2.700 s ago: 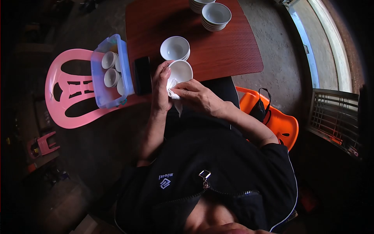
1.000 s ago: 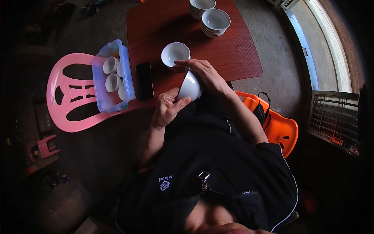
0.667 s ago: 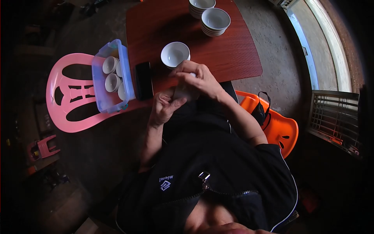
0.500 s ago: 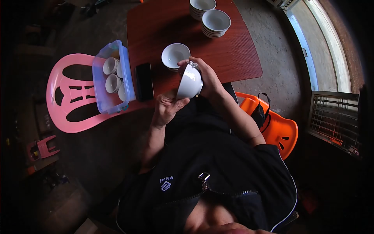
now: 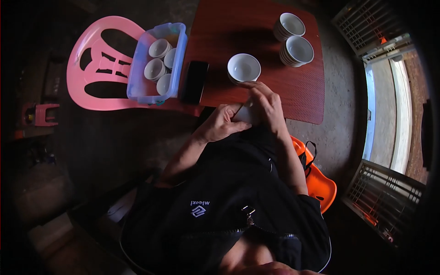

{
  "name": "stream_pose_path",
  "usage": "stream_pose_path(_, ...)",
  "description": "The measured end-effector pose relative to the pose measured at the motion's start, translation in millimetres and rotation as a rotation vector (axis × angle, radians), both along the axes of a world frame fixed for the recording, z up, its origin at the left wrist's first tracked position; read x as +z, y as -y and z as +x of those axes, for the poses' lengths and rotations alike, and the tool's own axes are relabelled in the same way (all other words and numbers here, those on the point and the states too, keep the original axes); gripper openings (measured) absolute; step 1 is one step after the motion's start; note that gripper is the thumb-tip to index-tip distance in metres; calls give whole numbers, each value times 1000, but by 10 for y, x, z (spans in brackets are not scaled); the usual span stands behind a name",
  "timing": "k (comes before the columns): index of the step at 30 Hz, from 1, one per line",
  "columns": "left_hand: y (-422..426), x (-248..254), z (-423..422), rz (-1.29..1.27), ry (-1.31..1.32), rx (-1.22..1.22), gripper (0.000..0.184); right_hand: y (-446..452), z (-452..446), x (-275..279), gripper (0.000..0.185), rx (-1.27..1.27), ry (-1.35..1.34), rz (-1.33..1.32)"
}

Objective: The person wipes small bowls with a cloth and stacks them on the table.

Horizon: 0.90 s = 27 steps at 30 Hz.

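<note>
A white bowl (image 5: 245,114) is held tilted between my two hands, just off the table's near edge and above my lap. My left hand (image 5: 219,123) grips it from the left, thumb along the near side. My right hand (image 5: 269,109) curves over the right and upper part, its fingers bent across the bowl. Much of the bowl is hidden by these fingers, and whatever lies under them cannot be seen. Just beyond, on the table, another white bowl (image 5: 244,68) stands upright, apparently on top of others.
Two stacks of white bowls (image 5: 300,49) (image 5: 291,24) stand at the table's (image 5: 215,27) right. A black phone (image 5: 195,82) lies at its left edge. A clear blue bin (image 5: 137,87) with several small bowls rests on a pink chair (image 5: 85,98). An orange chair (image 5: 321,185) is to my right.
My view has swung, so table and bin sit differently in it. The bowl has been turned in my hands, and my right hand has moved from its side to over it.
</note>
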State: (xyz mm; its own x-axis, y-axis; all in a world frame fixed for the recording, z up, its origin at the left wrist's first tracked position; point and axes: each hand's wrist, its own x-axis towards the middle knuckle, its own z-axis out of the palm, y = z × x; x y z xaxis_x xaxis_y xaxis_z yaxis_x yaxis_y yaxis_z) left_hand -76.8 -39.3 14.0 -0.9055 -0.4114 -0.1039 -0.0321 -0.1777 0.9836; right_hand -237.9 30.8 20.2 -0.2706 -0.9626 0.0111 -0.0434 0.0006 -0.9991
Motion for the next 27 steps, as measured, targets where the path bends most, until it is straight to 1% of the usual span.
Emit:
stream_pose_path(1, -21, 5, 10, -6, -16, 8, 12, 37, -104, -195, 39, 39, 146, -58)
stream_pose_path(2, -34, 34, 13, -13, -29, 11, 13, 49, -151, -181, 51, 53, 297, 56)
stream_pose_path(3, -4, -7, 42, 11, 14, -30, 14, 16, -145, -166, 52, 47, 337, 97)
stream_pose_path(5, 45, -18, 66, 40, -16, -44, 15, -30, -60, -88, 50, -20, 108, 34)
stream_pose_path(6, 58, -14, 64, 75, -46, -74, 15, -59, -19, 51, 42, -2, -107, 2)
stream_pose_path(8, 63, 33, 53, 230, -150, -130, 24, -61, 0, 266, 38, 183, -920, -318)
stream_pose_path(9, 85, -39, 82, 309, -166, -179, 39, -69, 8, 237, 40, 289, -818, -335)
stream_pose_path(10, 67, -67, 105, 319, -163, -197, 39, -72, -52, 249, 36, 372, -624, -242)
stream_pose_path(11, 48, -83, 121, 443, -220, -140, 44, -73, -117, 263, 33, 446, -426, -154)
stream_pose_path(12, 43, -106, 135, 566, -273, -81, 50, -85, -132, 250, 33, 356, -225, -171)
stream_pose_path(13, 64, -163, 153, 641, -356, -83, 55, -110, -151, 249, 35, 274, -67, -142)
stream_pose_path(14, 84, -207, 150, 697, -447, -23, 54, -133, -61, 147, 38, 96, 178, -113)
stream_pose_path(15, 85, -152, 104, 754, -539, 41, 53, -146, 38, 86, 42, -27, 403, -97)
stream_pose_path(16, 70, -94, 39, 759, -562, 143, 47, -128, 194, -6, 45, -155, 431, -191)
stream_pose_path(17, 72, -103, 16, 763, -561, 135, 47, -95, 353, -173, 46, -298, 637, -250)
stream_pose_path(18, 82, -116, 10, 621, -456, 151, 43, -79, 400, -281, 48, -397, -26, -179)
stream_pose_path(19, 103, -132, 9, 476, -351, 166, 39, -78, 337, -347, 48, -406, -25, -180)
stream_pose_path(20, 157, -182, 51, 451, -294, 59, 33, -61, 233, -376, 49, -339, -173, -204)
stream_pose_path(21, 175, -134, 62, 453, -289, 49, 33, -38, 170, -330, 50, -270, -321, -226)
stream_pose_path(22, 184, -67, 63, 555, -290, 51, 35, -47, 112, -246, 50, -215, 133, -234)
stream_pose_path(23, 180, -8, 53, 659, -291, 52, 37, -49, 38, -88, 44, -130, 225, -135)
stream_pose_path(24, 147, 19, 41, 567, -253, 64, 28, -44, -32, 4, 39, -44, 315, -36)
stream_pose_path(25, 127, 6, 34, 569, -253, 56, 28, -4, -84, 6, 38, 5, 24, -151)
stream_pose_path(27, 92, -10, 9, 444, -275, -4, 27, 8, -81, 229, 38, 117, -322, -154)
